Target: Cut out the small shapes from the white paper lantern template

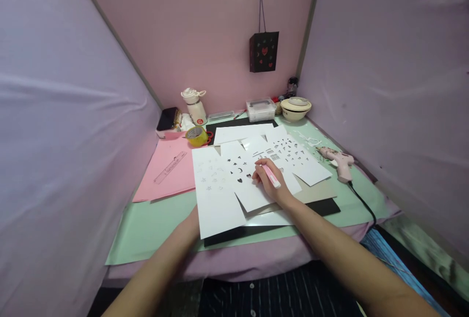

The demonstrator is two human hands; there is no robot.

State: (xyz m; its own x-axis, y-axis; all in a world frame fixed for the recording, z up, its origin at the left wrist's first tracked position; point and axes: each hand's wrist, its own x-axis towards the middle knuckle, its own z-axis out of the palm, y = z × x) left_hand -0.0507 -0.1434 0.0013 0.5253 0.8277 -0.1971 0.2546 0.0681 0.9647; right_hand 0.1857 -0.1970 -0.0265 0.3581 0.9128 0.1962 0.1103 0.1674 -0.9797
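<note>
My right hand [269, 180] is closed around a slim pink-and-white craft knife [271, 176], its tip hidden by my fingers. It rests over a white sheet [256, 198] with star, moon and heart cut-outs. Left of that lies another white sheet [220, 214] with faint outlines of stars and other small shapes. My left hand is under this sheet's left edge, only the wrist [193, 220] showing, so its fingers are hidden. A third white sheet [313, 173], full of small angular holes, lies to the right.
Pink paper [146, 187] with a clear ruler [170, 167] lies left, near yellow tape [197, 136]. A pink glue gun [342, 163] with a cord is at right. Behind stand a white bottle [197, 109], plastic box [261, 110] and lidded bowl [296, 110]. A black lantern [264, 52] hangs above.
</note>
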